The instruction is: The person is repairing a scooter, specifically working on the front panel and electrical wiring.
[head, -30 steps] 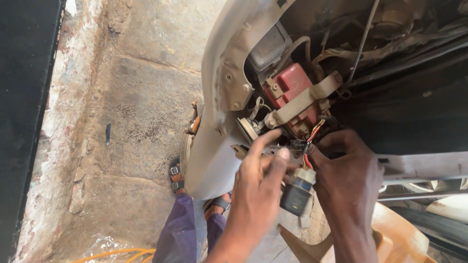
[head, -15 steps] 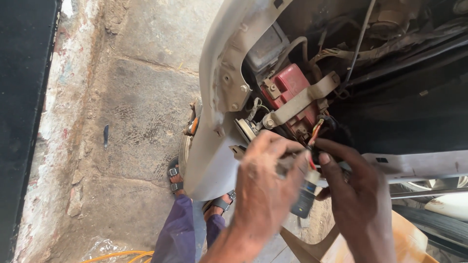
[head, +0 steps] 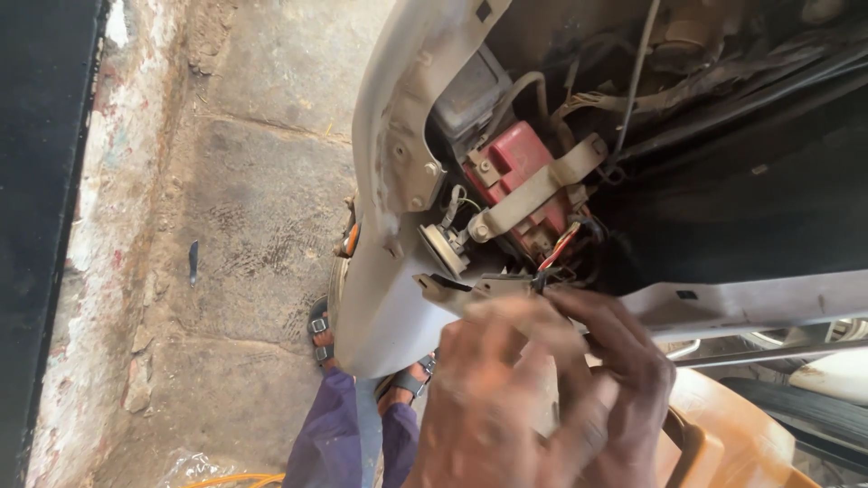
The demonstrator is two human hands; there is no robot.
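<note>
My left hand (head: 488, 398) and right hand (head: 624, 380) bunch below the red battery (head: 511, 172); motion blur hides each grip. The wire bundle (head: 565, 248) looks soft, fragile; best held by its connector.

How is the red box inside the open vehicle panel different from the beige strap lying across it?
The red box is blocky and dusty red; the beige strap is a flat, narrow bar. The box sits recessed in the bay, while the strap runs diagonally over its front, bolted at its lower end. Both are grimy and fixed above the blurred hands.
</note>
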